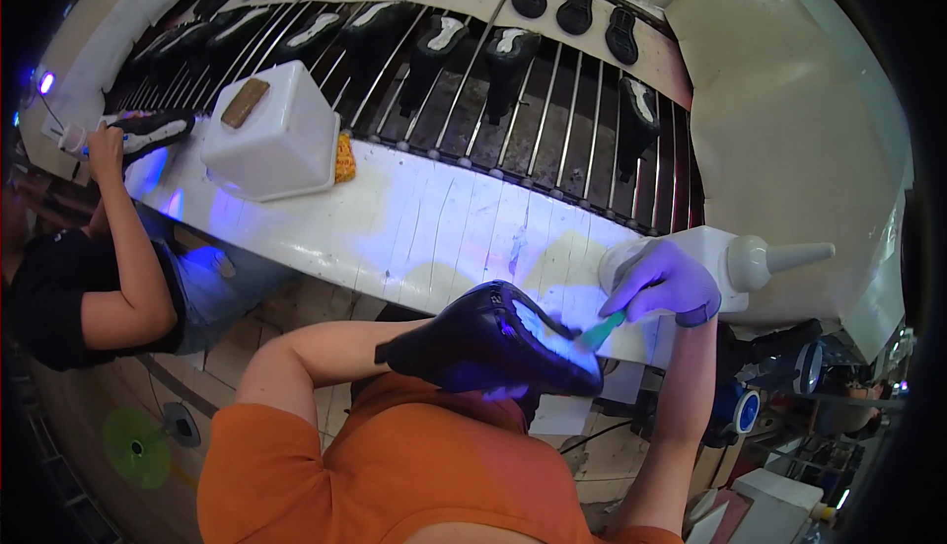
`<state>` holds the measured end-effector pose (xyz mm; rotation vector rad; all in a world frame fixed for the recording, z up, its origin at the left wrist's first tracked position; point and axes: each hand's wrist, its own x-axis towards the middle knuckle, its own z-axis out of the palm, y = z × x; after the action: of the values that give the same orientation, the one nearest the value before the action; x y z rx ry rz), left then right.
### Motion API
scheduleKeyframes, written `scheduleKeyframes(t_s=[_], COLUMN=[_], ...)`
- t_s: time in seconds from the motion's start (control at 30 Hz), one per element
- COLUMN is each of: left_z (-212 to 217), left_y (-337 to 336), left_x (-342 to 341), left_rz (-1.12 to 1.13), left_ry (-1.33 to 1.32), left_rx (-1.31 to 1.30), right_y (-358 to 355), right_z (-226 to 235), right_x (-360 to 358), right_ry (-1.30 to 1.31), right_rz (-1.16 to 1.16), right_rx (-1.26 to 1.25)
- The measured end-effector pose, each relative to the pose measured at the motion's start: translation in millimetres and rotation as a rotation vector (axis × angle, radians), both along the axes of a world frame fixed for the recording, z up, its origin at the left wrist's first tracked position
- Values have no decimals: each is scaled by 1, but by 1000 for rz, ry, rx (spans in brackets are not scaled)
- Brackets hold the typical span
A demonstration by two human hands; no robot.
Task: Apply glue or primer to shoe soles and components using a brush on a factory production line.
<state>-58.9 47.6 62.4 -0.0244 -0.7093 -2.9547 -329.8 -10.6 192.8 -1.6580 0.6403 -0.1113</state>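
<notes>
Through the head view I have the black shoe (pixel 459 347) raised in front of the orange shirt (pixel 424 455), near the close edge of the white worktop (pixel 395 233), its pale underside turned up. My right hand (pixel 666 283), gloved in purple, is closed around a green brush (pixel 602 332), whose tip is at the pale area. My left hand (pixel 506 392) seems to grip the shoe from beneath; only some fingers show, so I cannot tell how firmly.

That hidden grip is my main worry: if it is loose, brush pressure near one end could twist the shoe, and it might drop toward the lap or the floor. A roll would also throw the brush across the rim and streak the black side.

The white container (pixel 712 242) sits right behind my right wrist, touching or not I cannot tell; a careless backward sweep could knock it or its nozzle (pixel 799 256). The blue-violet glare on the pale patch might hide a missed spot or an uneven smear from me.
</notes>
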Motion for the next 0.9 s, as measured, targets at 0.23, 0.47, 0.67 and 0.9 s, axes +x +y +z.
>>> scheduleKeyframes(t_s=[0.23,0.47,0.67,0.9], left_z=[-40,-16,-12,-15], left_y=[-71,-116,-125,-119], left_x=[-30,-20,-22,-21], left_rz=[871,1042,1025,1026], left_ry=[-330,-310,-335,-413], left_rx=[37,17,21,9], right_y=[52,81,86,90], right_z=[-76,-110,-114,-120], right_x=[-39,-28,-28,-37], right_ry=[-493,-540,-621,-663], right_rz=[-967,-1019,-1062,-1015], right_rx=[84,176,234,289])
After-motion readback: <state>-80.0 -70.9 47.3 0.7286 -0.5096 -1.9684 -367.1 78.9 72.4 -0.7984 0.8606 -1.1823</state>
